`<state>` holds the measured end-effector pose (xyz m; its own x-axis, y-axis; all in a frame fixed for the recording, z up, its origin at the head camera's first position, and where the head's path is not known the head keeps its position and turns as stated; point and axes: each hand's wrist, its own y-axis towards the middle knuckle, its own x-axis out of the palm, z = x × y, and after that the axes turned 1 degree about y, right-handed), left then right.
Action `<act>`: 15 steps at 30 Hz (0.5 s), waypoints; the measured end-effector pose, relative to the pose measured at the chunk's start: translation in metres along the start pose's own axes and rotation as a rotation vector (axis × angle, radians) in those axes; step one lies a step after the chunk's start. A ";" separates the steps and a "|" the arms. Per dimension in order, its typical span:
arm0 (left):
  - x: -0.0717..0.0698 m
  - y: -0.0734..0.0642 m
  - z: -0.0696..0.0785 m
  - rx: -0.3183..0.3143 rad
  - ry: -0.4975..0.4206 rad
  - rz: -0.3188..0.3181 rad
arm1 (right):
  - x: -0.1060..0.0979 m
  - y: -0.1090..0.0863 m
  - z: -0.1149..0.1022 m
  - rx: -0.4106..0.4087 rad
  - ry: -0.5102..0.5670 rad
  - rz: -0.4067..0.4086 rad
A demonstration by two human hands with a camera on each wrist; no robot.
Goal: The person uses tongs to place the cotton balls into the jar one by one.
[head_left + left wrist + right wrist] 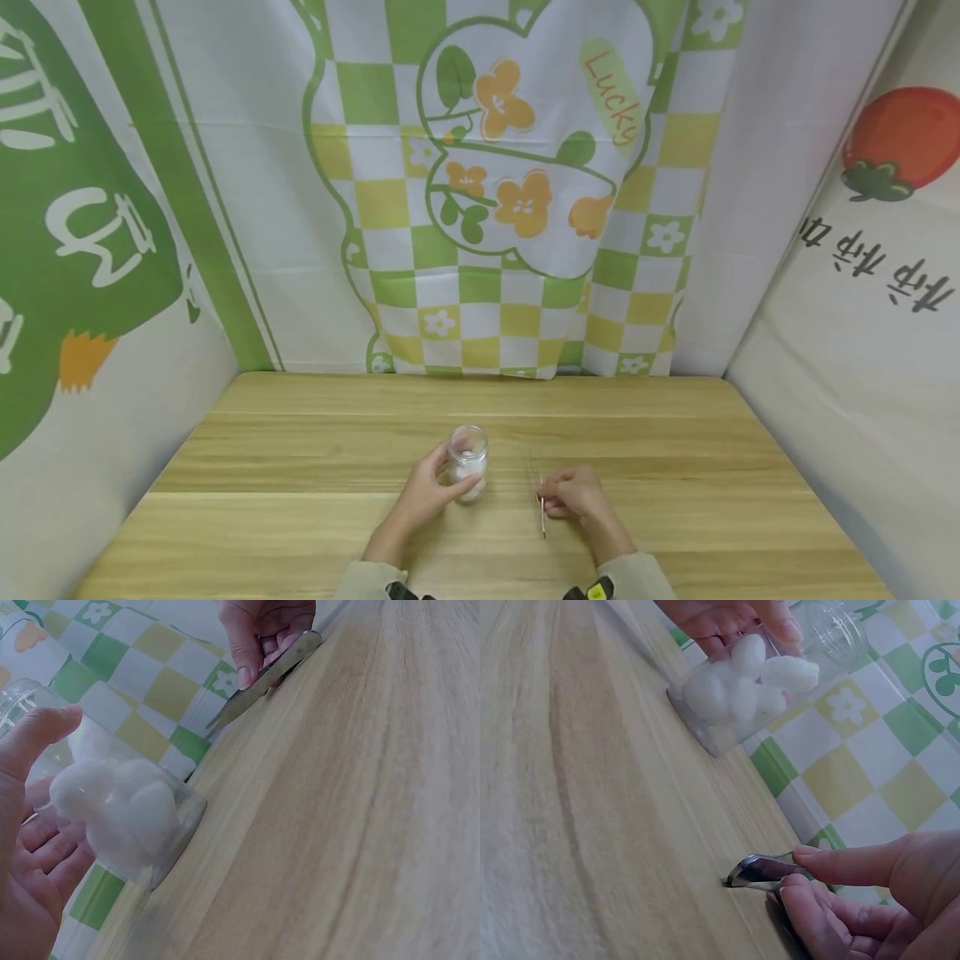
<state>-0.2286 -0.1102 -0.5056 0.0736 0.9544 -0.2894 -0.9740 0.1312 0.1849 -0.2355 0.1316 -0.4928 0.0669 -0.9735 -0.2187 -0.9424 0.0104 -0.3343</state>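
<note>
A clear glass jar point(468, 454) stands upright and lidless on the table, with white cotton balls point(135, 814) heaped in its lower part. My left hand point(426, 493) holds the jar from its left side, thumb across the front and the other fingers behind the glass. To the right, my right hand point(579, 492) pinches a pair of metal tweezers point(757, 871) between thumb and fingers. The tweezers lie low along the tabletop, their bent end towards me and their pointed tips away, as the left wrist view shows. A gap of bare wood separates them from the jar.
The wooden table point(300, 433) reaches back to a hanging cloth point(480, 325) with green and yellow checks. Printed cloth walls rise along the left and right table edges, the right one bearing a red fruit picture point(903, 137).
</note>
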 end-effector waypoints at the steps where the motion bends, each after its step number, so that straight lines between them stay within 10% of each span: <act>1: 0.000 0.000 0.000 0.000 0.001 0.001 | 0.000 0.000 0.000 0.004 -0.003 0.004; 15: 0.001 0.000 0.001 -0.006 0.017 -0.007 | 0.001 0.000 0.002 0.003 -0.010 0.031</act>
<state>-0.2280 -0.1091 -0.5049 0.0767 0.9489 -0.3062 -0.9746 0.1361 0.1776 -0.2350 0.1305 -0.4946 0.0408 -0.9703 -0.2385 -0.9432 0.0414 -0.3296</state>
